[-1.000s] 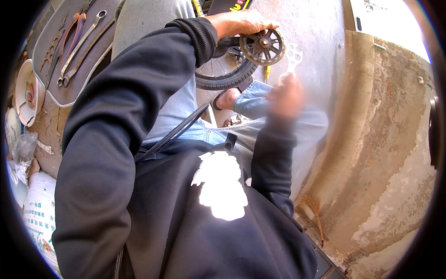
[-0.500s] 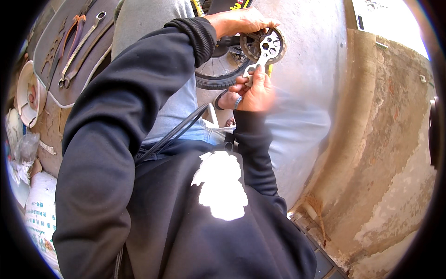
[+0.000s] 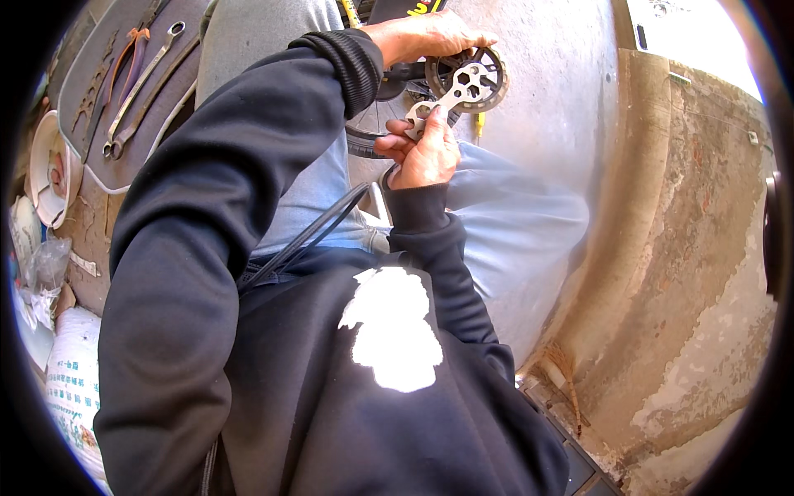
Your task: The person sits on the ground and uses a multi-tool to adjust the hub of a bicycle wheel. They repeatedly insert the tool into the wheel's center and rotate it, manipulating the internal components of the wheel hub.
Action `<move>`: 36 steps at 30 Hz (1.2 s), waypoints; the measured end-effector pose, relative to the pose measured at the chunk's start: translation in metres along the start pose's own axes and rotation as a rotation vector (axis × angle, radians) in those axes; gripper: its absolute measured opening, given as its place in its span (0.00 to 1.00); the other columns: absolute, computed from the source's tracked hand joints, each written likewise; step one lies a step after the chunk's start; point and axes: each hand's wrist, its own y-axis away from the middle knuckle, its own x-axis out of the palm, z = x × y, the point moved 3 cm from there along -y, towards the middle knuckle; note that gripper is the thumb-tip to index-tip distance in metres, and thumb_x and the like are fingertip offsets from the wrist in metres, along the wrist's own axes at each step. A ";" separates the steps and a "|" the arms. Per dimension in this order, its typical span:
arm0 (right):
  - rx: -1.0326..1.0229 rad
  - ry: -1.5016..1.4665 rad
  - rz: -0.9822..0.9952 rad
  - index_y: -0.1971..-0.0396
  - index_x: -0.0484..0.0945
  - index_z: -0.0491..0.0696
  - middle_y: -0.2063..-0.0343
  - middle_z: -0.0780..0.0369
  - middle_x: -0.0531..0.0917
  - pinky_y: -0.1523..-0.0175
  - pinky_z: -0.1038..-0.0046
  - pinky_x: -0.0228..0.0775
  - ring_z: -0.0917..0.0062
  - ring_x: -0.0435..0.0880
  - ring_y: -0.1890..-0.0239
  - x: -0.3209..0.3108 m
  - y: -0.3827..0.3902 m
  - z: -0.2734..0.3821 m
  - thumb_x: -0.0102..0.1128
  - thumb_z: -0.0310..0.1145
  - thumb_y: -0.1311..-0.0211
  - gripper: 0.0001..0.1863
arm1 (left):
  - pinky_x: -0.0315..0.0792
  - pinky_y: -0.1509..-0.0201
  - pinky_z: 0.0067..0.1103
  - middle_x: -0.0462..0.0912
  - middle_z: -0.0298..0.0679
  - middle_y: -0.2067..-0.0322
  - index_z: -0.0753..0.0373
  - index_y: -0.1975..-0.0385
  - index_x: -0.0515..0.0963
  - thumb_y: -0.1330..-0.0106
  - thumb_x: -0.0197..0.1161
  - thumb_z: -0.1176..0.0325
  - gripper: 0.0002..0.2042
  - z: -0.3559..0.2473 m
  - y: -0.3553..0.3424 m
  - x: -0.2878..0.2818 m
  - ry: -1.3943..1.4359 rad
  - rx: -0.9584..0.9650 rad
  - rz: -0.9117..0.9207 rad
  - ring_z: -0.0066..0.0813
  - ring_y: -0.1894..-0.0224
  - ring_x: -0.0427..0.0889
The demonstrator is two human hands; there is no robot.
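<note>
My right hand (image 3: 426,155) pinches the lower end of a flat silver multi-hole bone wrench (image 3: 452,97) between thumb and fingers. The wrench's upper end lies over the middle of a small black spoked wheel (image 3: 499,76) with a tan rim. Whether a nut sits in one of its holes, I cannot tell. From the upper left, my left hand (image 3: 426,35) reaches over and grips this wheel's top edge, its fingers partly hidden. Just left of and below the wheel is a bicycle tyre (image 3: 362,144), partly covered by my right hand and leg.
Left of my leg, a grey board (image 3: 95,157) carries pliers (image 3: 135,51), a combination wrench (image 3: 149,78) and other long tools. A white bucket-like container (image 3: 54,169) and a printed white sack (image 3: 73,372) stand at the far left. A worn plaster wall (image 3: 686,207) rises on the right.
My right hand has moved left, swinging the wrench's lower end clockwise while its upper end stays over the wheel. My left hand keeps its place on the wheel.
</note>
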 end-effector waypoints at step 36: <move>-0.331 0.625 0.121 0.79 0.75 0.43 0.92 0.64 0.72 0.89 0.84 0.53 0.84 0.67 0.94 -0.070 -0.039 0.088 0.61 0.41 0.42 0.16 | 0.66 0.60 0.24 0.78 0.36 0.73 0.60 0.75 0.80 0.43 0.58 0.40 0.25 -0.007 0.005 -0.003 0.066 -0.028 0.022 0.24 0.68 0.73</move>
